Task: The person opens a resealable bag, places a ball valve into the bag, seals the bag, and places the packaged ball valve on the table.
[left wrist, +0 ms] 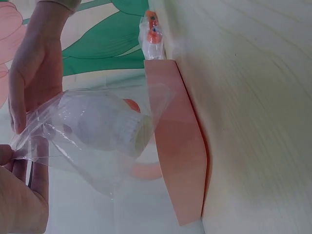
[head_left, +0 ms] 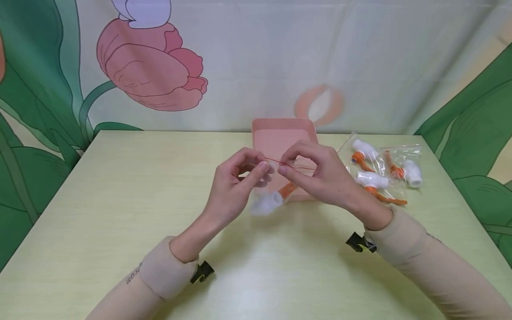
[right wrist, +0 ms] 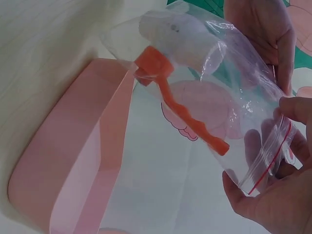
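Observation:
Both hands hold a clear zip bag (right wrist: 234,97) up above the table by its top edge, where a red seal line (right wrist: 269,165) runs. My left hand (head_left: 229,189) pinches one end of that edge between thumb and fingers. At the other end, my right hand (head_left: 324,175) pinches the edge, thumb and forefinger close to the red line. Inside the bag hang a white plastic valve body (right wrist: 183,39) with round openings and an orange lever handle (right wrist: 170,97). From the head view, the right hand hides part of the handle.
Behind the bag a pink tray (head_left: 276,135) stands on the pale table (head_left: 120,213). To its right lie several more clear bags with white valves (head_left: 372,179) and orange handles (head_left: 396,171). A flower-printed curtain (head_left: 248,58) hangs behind the table.

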Action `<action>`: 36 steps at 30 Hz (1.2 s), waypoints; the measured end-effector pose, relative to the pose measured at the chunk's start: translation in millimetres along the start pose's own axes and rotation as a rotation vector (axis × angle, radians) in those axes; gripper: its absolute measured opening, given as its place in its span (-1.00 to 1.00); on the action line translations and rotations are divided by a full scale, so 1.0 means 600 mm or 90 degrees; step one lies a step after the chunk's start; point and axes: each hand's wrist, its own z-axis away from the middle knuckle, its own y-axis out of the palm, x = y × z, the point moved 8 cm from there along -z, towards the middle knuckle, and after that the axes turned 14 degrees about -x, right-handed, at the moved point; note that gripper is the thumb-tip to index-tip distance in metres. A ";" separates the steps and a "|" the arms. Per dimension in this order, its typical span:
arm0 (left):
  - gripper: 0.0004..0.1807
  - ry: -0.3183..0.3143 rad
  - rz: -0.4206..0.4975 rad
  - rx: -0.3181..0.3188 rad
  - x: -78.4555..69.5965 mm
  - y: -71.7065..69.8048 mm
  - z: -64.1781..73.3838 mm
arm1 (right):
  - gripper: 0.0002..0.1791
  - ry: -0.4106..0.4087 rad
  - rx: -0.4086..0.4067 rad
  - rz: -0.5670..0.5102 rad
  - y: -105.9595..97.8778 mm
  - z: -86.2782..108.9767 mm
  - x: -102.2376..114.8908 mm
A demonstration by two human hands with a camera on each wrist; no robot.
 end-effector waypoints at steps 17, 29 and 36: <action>-0.92 -0.014 -0.010 0.003 0.003 0.005 0.000 | -0.84 -0.020 -0.009 -0.006 -0.002 -0.001 0.008; -0.93 0.014 -0.027 -0.013 -0.003 -0.001 -0.001 | -0.89 0.015 0.024 -0.003 0.005 0.000 0.001; -0.94 0.020 -0.026 -0.019 -0.007 -0.004 -0.001 | -0.90 0.036 0.028 0.011 -0.007 0.001 -0.011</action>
